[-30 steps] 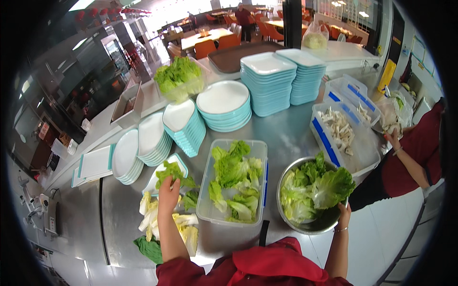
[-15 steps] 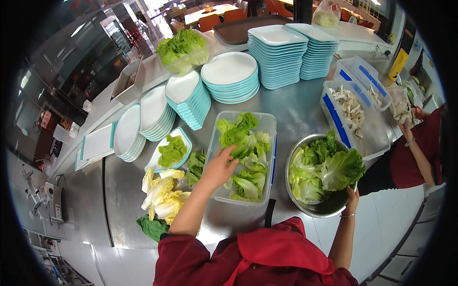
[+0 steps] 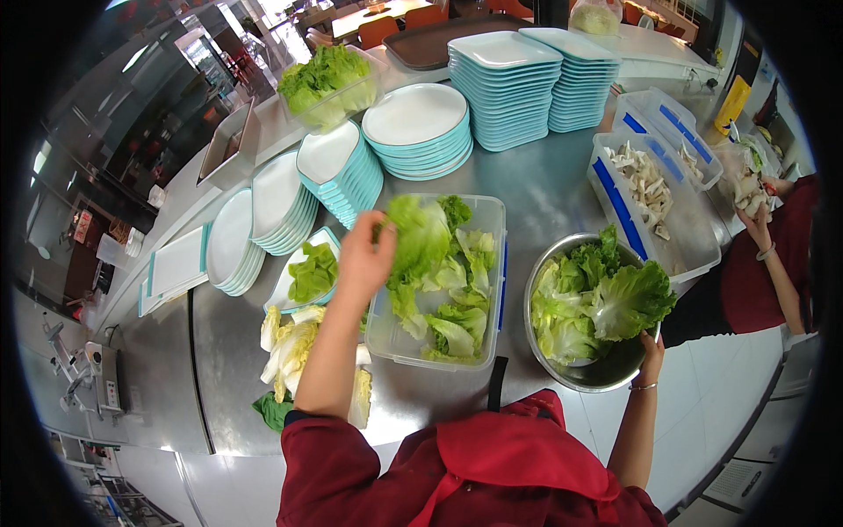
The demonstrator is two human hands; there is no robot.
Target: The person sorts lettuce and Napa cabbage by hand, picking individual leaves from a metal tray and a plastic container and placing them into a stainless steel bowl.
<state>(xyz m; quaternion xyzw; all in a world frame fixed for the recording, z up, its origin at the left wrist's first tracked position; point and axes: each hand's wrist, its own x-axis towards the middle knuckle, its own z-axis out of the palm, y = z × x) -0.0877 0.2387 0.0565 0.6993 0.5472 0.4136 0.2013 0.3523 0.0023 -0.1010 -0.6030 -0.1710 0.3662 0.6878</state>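
Lettuce leaf [image 3: 414, 235] hangs, slightly blurred, from the left hand [image 3: 367, 250], whose grip is clamped on it over the left side of a clear box [image 3: 386, 341]. More lettuce lies inside; whether the held leaf touches it I cannot tell. The right hand [image 3: 652, 353] has its grip clamped on the rim of a steel bowl [image 3: 606, 378] full of lettuce, just right of the box.

On the steel desk [image 3: 544, 176], the left forearm crosses over yellow-white cabbage leaves [image 3: 290, 351] and hides part of them. A dark green leaf [image 3: 274, 410] lies near, and a teal-edged dish [image 3: 279, 292] of cut greens [image 3: 313, 272] sits beyond. Stacked plates [image 3: 415, 114] stand behind the box, between it and a brown tray [image 3: 439, 44] and a lettuce tub [image 3: 329, 105]. To the right, a blue-clipped container [image 3: 615, 202] holds pale mushrooms [image 3: 649, 189], and a co-worker's hand [image 3: 757, 227] grasps more.

Writing marks a small reddish sign [image 3: 83, 226] at far left and a pale label [image 3: 736, 480] at lower right, both too small to read.
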